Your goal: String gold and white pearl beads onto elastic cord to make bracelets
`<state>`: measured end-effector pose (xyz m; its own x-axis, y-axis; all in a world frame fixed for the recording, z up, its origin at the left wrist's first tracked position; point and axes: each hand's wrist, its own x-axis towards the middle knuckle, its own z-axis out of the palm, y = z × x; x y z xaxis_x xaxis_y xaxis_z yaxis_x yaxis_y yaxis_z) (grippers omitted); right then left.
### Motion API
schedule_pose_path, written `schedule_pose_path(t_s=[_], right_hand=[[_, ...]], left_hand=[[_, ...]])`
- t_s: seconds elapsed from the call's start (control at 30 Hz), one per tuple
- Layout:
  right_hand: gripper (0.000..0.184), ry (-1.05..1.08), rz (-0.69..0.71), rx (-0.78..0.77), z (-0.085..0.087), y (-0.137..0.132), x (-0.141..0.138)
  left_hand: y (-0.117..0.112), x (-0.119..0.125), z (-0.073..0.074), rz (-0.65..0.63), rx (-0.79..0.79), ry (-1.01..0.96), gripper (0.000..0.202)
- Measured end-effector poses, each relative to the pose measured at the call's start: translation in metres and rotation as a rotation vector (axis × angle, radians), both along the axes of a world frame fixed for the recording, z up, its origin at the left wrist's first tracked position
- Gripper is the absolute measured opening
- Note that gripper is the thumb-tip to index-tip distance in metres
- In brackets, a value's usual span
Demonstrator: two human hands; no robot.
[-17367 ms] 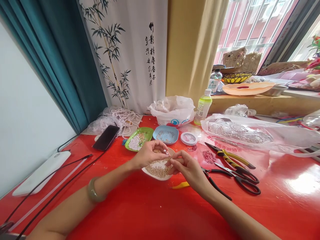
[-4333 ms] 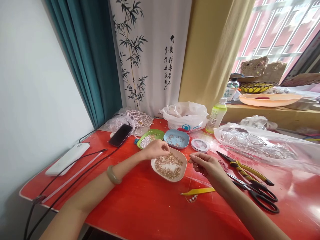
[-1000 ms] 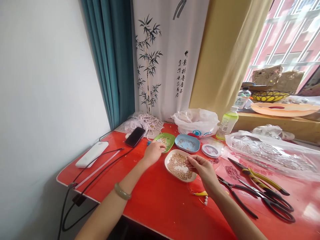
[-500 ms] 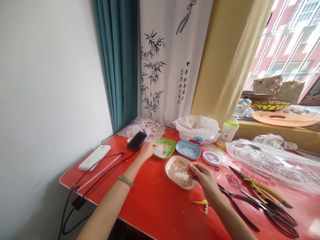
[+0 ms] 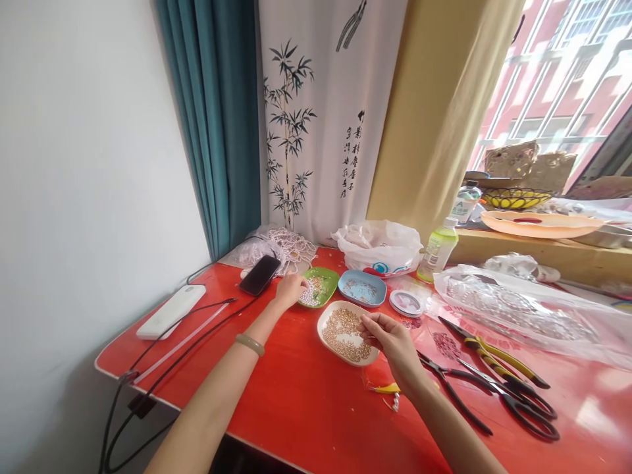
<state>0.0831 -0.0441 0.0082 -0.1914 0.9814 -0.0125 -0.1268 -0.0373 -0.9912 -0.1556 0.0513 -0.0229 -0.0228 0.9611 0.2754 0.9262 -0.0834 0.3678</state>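
Note:
My left hand (image 5: 290, 290), with a bangle on its wrist, reaches to the left rim of a green dish (image 5: 330, 290) of pale pearls and small mixed beads. Its fingers are curled together, and whatever they hold is hidden. Over the right side of a white dish (image 5: 324, 337) of gold beads (image 5: 344, 327), my right hand (image 5: 384, 334) is closed in a pinch on something too small to make out. Below that hand lies a small yellow piece (image 5: 386, 389) beside a short string of pearls (image 5: 395, 401) and fine thread.
A blue dish (image 5: 363, 303) and a round spool (image 5: 407, 303) stand behind the white dish. Black-handled scissors (image 5: 524, 409), pliers (image 5: 457, 388) and yellow-black pliers (image 5: 498, 362) lie at right. A phone (image 5: 260, 274), a white power bank (image 5: 171, 312) and cables are at left.
The whole view has shifted, so the table's things appear further left and slightly higher. My left hand has drawn back slightly toward the green dish's left edge. My right hand keeps its pinch.

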Motion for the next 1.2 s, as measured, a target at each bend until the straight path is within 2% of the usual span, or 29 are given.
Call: schedule_pose_path(t_s=[0.5,0.7,1.2], right_hand=[[0.024,0.082,0.103,-0.056,-0.004,0.0,0.0],[0.024,0.102,0.107,-0.052,-0.007,0.003,0.0],[0.022,0.077,0.105,-0.079,-0.008,0.006,0.004]], left_hand=[[0.004,-0.005,-0.009,0.012,0.066,-0.047,0.015],[0.004,-0.005,-0.011,-0.034,0.071,-0.043,0.016],[0.0,0.0,-0.002,-0.136,0.036,-0.115,0.017]])
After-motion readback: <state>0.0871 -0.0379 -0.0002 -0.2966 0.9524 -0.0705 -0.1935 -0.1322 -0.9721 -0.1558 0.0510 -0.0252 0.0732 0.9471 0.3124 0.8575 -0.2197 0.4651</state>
